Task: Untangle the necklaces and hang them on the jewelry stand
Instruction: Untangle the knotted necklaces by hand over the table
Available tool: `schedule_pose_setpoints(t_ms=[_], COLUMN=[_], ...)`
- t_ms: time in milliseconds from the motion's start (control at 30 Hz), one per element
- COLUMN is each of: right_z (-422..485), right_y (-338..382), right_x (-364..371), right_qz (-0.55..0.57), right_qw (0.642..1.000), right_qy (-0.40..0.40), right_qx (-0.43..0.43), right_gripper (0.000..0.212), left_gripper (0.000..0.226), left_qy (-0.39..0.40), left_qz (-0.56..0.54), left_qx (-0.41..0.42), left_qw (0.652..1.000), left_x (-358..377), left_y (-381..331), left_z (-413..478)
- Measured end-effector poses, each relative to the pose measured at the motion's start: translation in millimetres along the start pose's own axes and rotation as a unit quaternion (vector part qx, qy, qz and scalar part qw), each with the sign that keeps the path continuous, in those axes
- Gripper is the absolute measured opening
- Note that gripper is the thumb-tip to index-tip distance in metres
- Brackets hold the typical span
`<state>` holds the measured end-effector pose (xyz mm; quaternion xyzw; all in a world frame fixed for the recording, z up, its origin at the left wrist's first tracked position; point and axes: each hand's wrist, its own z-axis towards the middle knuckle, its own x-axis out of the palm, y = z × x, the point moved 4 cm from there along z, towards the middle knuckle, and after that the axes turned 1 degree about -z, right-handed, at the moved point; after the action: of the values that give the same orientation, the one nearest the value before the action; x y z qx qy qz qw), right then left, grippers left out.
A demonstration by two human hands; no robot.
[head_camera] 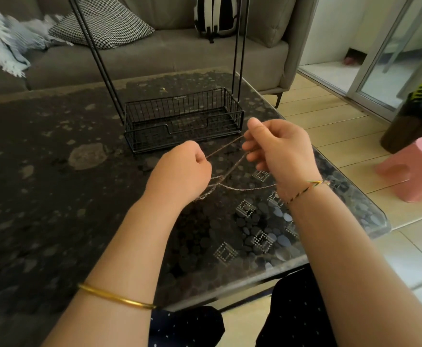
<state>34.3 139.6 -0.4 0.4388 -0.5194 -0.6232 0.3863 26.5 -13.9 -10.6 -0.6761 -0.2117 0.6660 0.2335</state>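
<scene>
Several strands of thin silvery chain necklaces (217, 182) stretch, knotted together, between two hands just above a dark, pebble-patterned glass surface (54, 171). The left hand (179, 171) has its fingers curled tight, pinching one strand. The right hand (277, 151) pinches other strands between thumb and bent fingers. Just behind them stands a black wire jewelry stand (184, 118) with a basket base and tall rods. A grey sofa (154, 53) lies beyond.

One view only, worn on the person's head, facing forward and down across the dark table (42, 171). Close in: both forearms (119, 259) fill the lower frame, left hand (179, 169) and right hand (277, 151) near centre. Wide lens; sofa (154, 56) along the top edge, floor tiles (355, 136) at right.
</scene>
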Motion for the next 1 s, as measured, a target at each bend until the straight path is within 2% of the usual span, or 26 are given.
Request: schedule_pose_setpoints(t_ms=[100,167,300,400,667,767,867,1000], right_z=[0,0,2,2,1,0,-1,-1], right_y=[0,0,-2,-3,-4,-5,-6,-6], right_x=[-3,-4,-5,-7,-5,-1,5,10], right_qz=[0.017,0.036,0.081,0.081,0.084,0.088,0.095,0.104], right_qw=[0.999,0.999,0.995,0.995,0.995,0.995,0.994,0.99], right_qy=[-0.028,-0.037,-0.046,-0.056,-0.033,-0.007,0.035,0.072], right_qx=[-0.005,0.002,0.03,0.03,0.037,0.044,0.048,0.055], right_gripper=[0.02,0.023,0.026,0.026,0.018,0.015,0.022,0.024], left_gripper=[0.01,0.011,0.025,0.013,0.007,0.008,0.008,0.015], left_qy=[0.012,0.022,0.057,0.063,0.025,0.021,0.039,0.104], left_qz=[0.078,0.082,-0.029,-0.061,0.046,-0.046,-0.153,-0.178], left_qx=[-0.006,-0.003,0.009,0.015,-0.058,-0.034,-0.013,-0.016], left_qw=[0.997,0.996,0.998,0.996,0.997,0.998,0.987,0.978], left_x=[1,2,2,-2,0,-1,-2,5], left_y=[4,5,0,-2,8,3,-7,-13], left_z=[0,0,-2,-5,-1,-2,-5,-8])
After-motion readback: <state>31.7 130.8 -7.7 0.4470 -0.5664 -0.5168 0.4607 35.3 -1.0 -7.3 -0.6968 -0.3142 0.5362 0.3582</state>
